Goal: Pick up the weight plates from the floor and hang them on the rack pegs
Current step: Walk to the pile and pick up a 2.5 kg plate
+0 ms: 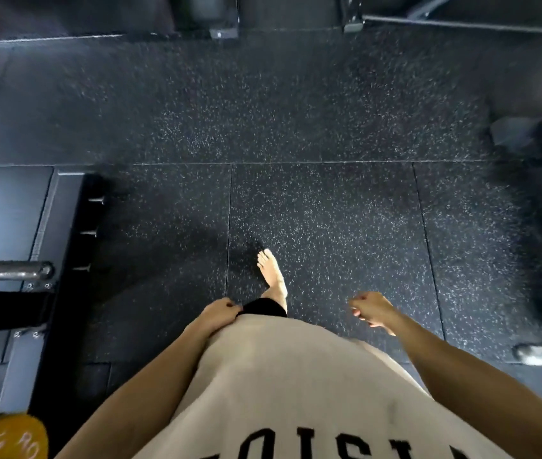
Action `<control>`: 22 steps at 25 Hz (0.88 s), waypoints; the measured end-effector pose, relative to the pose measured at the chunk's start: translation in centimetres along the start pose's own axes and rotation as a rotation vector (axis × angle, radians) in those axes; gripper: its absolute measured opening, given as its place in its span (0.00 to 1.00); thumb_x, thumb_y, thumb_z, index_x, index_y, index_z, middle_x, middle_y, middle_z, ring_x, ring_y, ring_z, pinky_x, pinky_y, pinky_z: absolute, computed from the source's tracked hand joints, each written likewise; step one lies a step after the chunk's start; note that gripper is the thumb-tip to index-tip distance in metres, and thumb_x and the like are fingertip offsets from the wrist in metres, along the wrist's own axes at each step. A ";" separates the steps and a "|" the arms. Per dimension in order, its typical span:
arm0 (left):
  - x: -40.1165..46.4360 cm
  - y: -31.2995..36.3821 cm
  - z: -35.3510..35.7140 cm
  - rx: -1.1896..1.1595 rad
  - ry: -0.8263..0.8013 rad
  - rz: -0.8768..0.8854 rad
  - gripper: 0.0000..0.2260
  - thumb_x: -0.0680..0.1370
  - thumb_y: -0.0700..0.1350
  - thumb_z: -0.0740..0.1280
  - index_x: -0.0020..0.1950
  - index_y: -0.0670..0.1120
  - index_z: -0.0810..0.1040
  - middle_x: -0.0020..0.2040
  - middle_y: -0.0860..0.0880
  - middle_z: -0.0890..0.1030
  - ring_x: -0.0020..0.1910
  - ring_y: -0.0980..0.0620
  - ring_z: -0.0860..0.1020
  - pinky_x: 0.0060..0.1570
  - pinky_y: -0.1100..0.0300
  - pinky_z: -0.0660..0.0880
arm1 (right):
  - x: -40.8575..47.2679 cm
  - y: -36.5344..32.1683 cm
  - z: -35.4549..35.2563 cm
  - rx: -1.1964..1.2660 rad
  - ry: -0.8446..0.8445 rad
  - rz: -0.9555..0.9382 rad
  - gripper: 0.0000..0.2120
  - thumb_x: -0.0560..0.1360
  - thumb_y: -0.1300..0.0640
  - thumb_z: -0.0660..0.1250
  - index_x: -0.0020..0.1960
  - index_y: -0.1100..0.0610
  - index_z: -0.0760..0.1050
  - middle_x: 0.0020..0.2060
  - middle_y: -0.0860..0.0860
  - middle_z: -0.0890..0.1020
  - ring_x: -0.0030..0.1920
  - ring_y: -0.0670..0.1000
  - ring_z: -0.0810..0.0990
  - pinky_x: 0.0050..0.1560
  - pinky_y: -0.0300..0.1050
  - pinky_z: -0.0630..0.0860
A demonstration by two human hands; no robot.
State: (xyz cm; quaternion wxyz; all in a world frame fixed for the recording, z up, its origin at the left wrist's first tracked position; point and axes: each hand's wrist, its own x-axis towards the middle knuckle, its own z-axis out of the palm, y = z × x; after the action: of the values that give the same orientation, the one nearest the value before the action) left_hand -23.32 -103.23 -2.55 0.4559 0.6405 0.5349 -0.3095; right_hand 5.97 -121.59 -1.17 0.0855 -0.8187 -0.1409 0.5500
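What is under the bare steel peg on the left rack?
Under the steel peg shows the rack's grey base, then a black gap. A yellow plate sits nearer the camera; its underside is hidden.

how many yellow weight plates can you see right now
1: a yellow weight plate at the bottom left corner, cut off by the frame edge, beside the rack. Others may lie out of view; the dark blurred shapes at right are unclear.
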 end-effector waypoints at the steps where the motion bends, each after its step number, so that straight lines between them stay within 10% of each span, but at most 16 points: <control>1: 2.0 0.9 -2.6 0.029 -0.008 0.011 0.17 0.82 0.52 0.57 0.65 0.47 0.77 0.66 0.47 0.76 0.65 0.45 0.73 0.58 0.59 0.68 | 1.5 -2.4 -1.5 -0.001 0.013 0.012 0.07 0.79 0.55 0.63 0.51 0.58 0.76 0.46 0.56 0.79 0.32 0.47 0.72 0.30 0.39 0.68; 6: 7.4 7.0 -17.3 -0.123 0.120 0.009 0.13 0.80 0.50 0.64 0.58 0.44 0.79 0.53 0.44 0.82 0.47 0.47 0.78 0.46 0.59 0.71 | 7.6 -15.5 -9.0 -0.078 0.074 -0.045 0.10 0.79 0.52 0.63 0.39 0.52 0.73 0.43 0.55 0.78 0.43 0.53 0.75 0.49 0.47 0.74; 11: 13.4 11.8 -29.2 -0.230 0.162 -0.016 0.11 0.81 0.49 0.64 0.58 0.44 0.79 0.45 0.47 0.79 0.42 0.49 0.76 0.43 0.59 0.71 | 15.1 -29.8 -14.1 -0.115 0.103 -0.128 0.11 0.77 0.55 0.66 0.46 0.64 0.78 0.42 0.61 0.80 0.41 0.54 0.75 0.40 0.45 0.66; 22: 22.6 18.9 -50.1 -0.414 0.336 -0.237 0.14 0.81 0.48 0.60 0.61 0.41 0.78 0.61 0.41 0.80 0.60 0.42 0.77 0.56 0.55 0.71 | 30.2 -64.1 -24.8 -0.505 -0.071 -0.271 0.10 0.77 0.53 0.66 0.37 0.52 0.74 0.40 0.53 0.80 0.39 0.52 0.75 0.32 0.40 0.66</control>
State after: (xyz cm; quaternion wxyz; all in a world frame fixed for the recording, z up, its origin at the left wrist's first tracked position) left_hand -4.24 -48.55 1.92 0.4426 0.5092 0.7257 -0.1344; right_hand 30.88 -50.80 0.70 -0.0535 -0.7682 -0.3844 0.5092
